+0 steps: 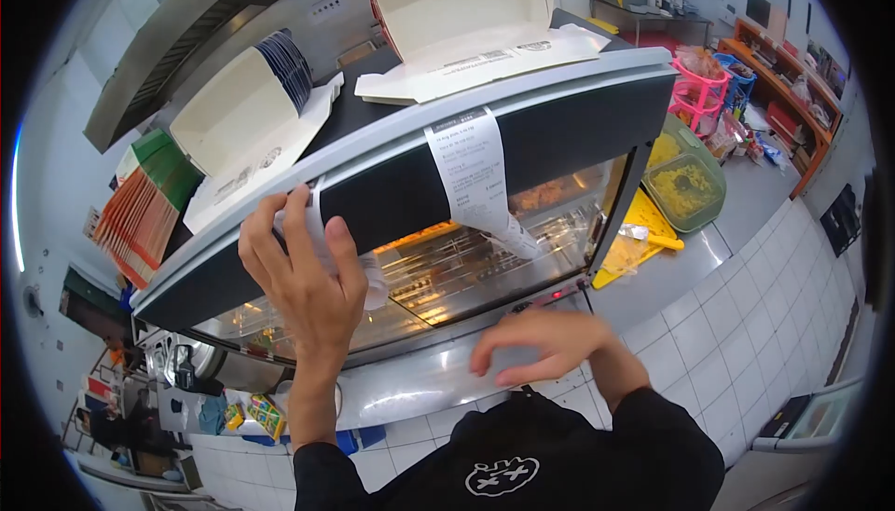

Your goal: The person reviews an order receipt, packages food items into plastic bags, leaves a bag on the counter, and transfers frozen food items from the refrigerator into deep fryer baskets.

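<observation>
My left hand [312, 273] is at the front top edge of a glass-fronted warming cabinet [410, 161], its fingers against a white paper slip [322, 227] that hangs there and is partly hidden behind them. Near the cabinet's lower front, my right hand [536, 343] hovers with curved, spread fingers and nothing in it. To the right of my left hand, a long printed receipt [471, 171] hangs down the dark panel, curled at its lower end. Food pieces show behind the glass.
Two open cardboard boxes [466, 7] [233, 110] stand on the cabinet, with stacked folded cartons [144, 217] at left. A green tub [688, 180] and yellow tray [639, 236] lie right. Snack packets [266, 415] sit lower left.
</observation>
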`<move>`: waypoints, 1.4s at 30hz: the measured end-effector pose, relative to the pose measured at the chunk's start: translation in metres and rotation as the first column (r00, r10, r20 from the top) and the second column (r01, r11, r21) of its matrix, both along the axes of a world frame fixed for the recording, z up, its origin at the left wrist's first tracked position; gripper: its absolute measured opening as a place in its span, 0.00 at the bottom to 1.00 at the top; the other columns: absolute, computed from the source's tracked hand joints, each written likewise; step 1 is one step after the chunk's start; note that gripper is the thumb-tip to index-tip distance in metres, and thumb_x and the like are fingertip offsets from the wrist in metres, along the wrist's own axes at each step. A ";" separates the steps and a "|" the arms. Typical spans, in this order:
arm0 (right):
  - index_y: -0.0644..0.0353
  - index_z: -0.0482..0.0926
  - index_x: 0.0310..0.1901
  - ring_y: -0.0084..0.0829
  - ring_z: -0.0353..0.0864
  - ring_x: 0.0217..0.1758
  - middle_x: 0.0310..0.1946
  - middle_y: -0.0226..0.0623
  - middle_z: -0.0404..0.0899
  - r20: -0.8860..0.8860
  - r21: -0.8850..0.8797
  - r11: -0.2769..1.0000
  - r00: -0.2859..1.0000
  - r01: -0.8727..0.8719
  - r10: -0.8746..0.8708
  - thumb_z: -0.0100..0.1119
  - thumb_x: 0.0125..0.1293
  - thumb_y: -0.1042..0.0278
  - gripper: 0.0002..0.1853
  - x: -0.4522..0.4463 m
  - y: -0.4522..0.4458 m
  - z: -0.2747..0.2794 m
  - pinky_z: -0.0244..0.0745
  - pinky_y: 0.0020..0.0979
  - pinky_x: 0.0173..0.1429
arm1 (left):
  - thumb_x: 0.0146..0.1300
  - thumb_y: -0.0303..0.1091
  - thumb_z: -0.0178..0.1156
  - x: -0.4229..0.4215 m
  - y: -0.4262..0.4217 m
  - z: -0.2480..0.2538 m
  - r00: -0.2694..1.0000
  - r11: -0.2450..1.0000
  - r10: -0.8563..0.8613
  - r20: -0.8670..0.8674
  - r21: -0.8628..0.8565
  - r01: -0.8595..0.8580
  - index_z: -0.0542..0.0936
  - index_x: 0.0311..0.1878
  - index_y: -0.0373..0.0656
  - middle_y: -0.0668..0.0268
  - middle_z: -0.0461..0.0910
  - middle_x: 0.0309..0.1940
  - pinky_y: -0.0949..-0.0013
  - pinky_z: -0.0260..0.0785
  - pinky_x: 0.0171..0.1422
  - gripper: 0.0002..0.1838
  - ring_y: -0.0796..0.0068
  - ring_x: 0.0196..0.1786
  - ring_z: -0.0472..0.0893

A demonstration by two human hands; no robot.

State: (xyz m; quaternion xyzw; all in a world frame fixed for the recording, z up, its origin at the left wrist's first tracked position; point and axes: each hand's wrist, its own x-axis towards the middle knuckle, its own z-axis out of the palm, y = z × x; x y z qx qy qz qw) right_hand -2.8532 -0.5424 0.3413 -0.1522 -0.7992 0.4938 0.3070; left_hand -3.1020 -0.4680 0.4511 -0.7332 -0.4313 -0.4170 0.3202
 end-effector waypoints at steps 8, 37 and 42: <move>0.63 0.82 0.44 0.41 0.79 0.47 0.45 0.40 0.80 -0.479 0.723 0.107 0.607 0.682 -0.634 0.57 0.54 0.82 0.14 0.029 0.042 0.134 0.73 0.38 0.56 | 0.69 0.37 0.56 0.016 -0.032 0.008 0.996 1.000 0.005 0.084 -0.018 -0.003 0.66 0.73 0.36 0.52 0.71 0.64 0.51 0.53 0.73 0.31 0.55 0.67 0.69; 0.59 0.87 0.39 0.38 0.75 0.48 0.41 0.35 0.81 -0.402 0.786 0.086 0.611 0.612 -0.682 0.53 0.55 0.81 0.14 0.035 0.083 0.137 0.66 0.38 0.57 | 0.71 0.30 0.63 0.056 -0.113 -0.190 0.658 -0.063 -0.039 0.752 -0.659 0.749 0.83 0.53 0.32 0.62 0.88 0.43 0.76 0.75 0.37 0.12 0.83 0.39 0.84; 0.57 0.87 0.40 0.37 0.74 0.47 0.41 0.34 0.80 -0.464 0.773 0.022 0.588 0.634 -0.663 0.53 0.54 0.82 0.16 0.033 0.087 0.130 0.65 0.37 0.56 | 0.71 0.31 0.63 0.033 -0.139 -0.231 0.595 -0.258 0.095 0.798 -0.558 0.789 0.83 0.55 0.33 0.60 0.88 0.47 0.72 0.77 0.52 0.14 0.78 0.46 0.85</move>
